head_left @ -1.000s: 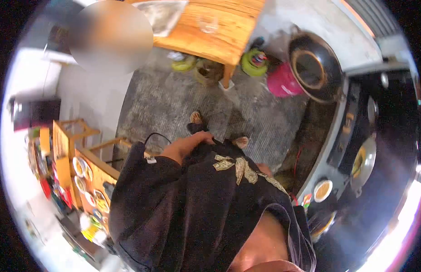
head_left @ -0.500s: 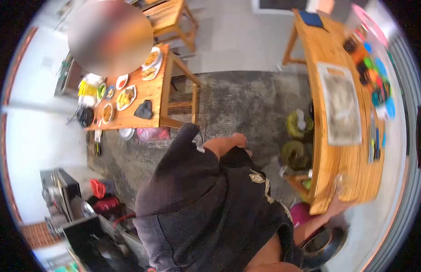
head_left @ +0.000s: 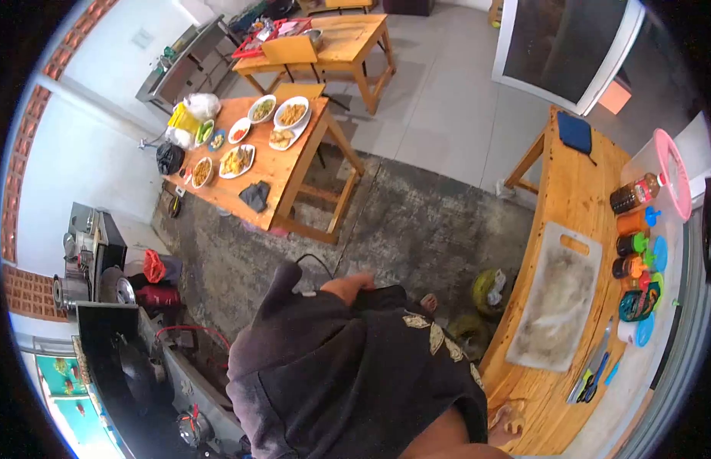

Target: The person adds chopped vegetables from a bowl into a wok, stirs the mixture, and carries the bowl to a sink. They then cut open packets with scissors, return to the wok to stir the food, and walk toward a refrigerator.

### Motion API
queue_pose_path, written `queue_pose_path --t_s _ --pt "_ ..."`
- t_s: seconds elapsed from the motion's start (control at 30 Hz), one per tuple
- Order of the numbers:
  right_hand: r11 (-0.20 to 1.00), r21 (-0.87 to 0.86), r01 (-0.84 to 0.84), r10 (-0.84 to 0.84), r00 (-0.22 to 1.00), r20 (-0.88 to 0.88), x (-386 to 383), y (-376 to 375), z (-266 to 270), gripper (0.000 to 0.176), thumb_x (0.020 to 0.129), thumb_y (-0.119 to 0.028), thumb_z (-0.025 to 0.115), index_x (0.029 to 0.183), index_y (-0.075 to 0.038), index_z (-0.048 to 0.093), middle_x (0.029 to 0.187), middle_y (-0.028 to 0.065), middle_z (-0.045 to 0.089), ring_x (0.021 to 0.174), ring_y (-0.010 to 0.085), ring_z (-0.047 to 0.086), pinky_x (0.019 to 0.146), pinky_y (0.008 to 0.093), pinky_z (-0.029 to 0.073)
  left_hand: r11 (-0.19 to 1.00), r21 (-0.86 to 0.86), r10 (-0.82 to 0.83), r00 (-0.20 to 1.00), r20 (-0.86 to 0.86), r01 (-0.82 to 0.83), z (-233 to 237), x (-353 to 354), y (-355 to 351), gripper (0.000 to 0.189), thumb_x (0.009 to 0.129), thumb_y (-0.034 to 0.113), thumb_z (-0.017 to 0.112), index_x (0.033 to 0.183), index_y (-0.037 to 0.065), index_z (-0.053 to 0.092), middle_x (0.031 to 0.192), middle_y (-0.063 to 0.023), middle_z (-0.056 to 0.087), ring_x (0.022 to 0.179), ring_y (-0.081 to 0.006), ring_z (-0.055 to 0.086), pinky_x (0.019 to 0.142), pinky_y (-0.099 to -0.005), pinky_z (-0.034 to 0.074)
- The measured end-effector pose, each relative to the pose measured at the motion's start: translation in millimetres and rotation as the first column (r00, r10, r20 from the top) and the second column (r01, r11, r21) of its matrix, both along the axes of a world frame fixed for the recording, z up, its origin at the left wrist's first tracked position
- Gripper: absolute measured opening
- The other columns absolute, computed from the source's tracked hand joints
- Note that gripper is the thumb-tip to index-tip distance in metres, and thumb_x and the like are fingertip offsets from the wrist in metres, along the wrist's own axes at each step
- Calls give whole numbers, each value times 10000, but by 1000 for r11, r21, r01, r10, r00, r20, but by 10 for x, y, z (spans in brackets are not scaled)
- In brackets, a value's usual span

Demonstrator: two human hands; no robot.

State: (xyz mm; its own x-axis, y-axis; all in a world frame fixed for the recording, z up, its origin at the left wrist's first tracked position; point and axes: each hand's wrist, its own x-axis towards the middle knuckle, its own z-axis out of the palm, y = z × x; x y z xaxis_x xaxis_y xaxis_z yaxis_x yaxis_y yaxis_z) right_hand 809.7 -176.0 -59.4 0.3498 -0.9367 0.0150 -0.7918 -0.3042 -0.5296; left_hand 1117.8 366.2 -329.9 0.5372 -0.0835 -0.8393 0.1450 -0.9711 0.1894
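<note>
**Head view: one hand flat on the wooden worktop, the other at the dark top**

The wooden worktop (head_left: 577,199) is a long bench of orange, grained planks. Its long axis runs from the near end beside the person straight away to the far end. The right hand (head_left: 510,418) lies on the near corner, fingers spread and flat, with nothing in its hold that I can see. Nearly all of the worktop stretches away beyond the fingertips. The left hand (head_left: 348,286) is blurred against the front of the dark top (head_left: 348,375), a soft black garment with pale leaf shapes sewn on. Whether it is closed on the cloth I cannot tell.

Further up the worktop from the right hand lies a white, scuffed, rectangular cutting board (head_left: 558,306) with a handle slot, its length running along the planks. Knives (head_left: 593,373) lie by the outer edge beside it, and round-lidded jars (head_left: 633,245) stand in a row along that edge. A blue cloth (head_left: 575,131) sits at the far end. Well apart, across the rough grey floor (head_left: 417,229), a second wooden table (head_left: 283,164) carries round plates of food (head_left: 292,115).
</note>
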Motion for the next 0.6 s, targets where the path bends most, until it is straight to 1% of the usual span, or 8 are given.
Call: queue_pose_path --t_s 0.07,0.1,0.2,0.3,0.37,0.43,0.53,0.6 --pt "997 -45 55 -56 998 -29 180 16 83 768 676 -419 746 1256 -66 386 1068 202 570 873 326 599 692 368 517 998 49 -40 987 -155 48 -442 206 -202 387 725 192 559 1087 69 618 1092 -202 587 1029 -345 559 806 -463 451" --pt "995 -62 77 -80 996 -43 261 9 133 765 678 -412 747 1256 -65 385 1068 201 570 873 326 599 694 368 517 995 74 -53 969 -241 73 -527 291 -299 374 712 186 558 1056 64 635 1073 -204 595 1015 -349 566 792 -463 455" --pt "986 -113 121 -129 989 -70 504 -10 307 756 681 -391 750 1256 -64 383 1068 200 570 876 325 598 698 368 518 965 102 -208 940 -271 243 87 853 -535 337 693 190 557 973 28 650 973 -211 621 936 -367 589 739 -465 467" --pt "973 -164 161 -173 983 -58 847 -24 480 747 685 -369 753 1256 -62 382 1068 198 570 878 324 597 702 368 520 982 -106 -140 982 128 154 108 1392 -636 309 715 224 557 912 3 645 887 -210 631 871 -377 599 694 -472 470" --pt "963 -196 187 -199 979 -43 1125 -7 603 742 688 -355 755 1257 -61 381 1067 197 570 880 323 596 704 368 520 967 -232 -36 962 271 102 1049 1756 -1045 327 741 269 554 915 6 642 872 -204 630 845 -372 595 708 -480 461" --pt "952 -224 209 -220 975 -25 1487 -11 778 736 690 -341 757 1257 -60 379 1067 196 570 881 323 595 707 368 521 919 -321 -137 948 286 230 1284 2144 -1272 366 780 310 535 940 -8 622 836 -200 626 794 -376 583 725 -480 456" --pt "951 -235 203 -205 979 17 2282 82 1080 729 694 -319 760 1257 -59 378 1067 195 570 884 322 594 711 368 522 842 -355 -409 910 69 406 1228 2766 -1618 380 839 320 487 905 -34 608 793 -203 614 734 -365 568 729 -477 451" --pt "979 -175 105 -94 993 73 3066 247 1249 724 696 -305 762 1257 -58 377 1067 194 570 885 321 594 714 368 523 698 -478 -453 846 280 532 809 3108 -1712 413 876 334 446 815 -41 609 775 -204 610 724 -350 570 711 -481 446"
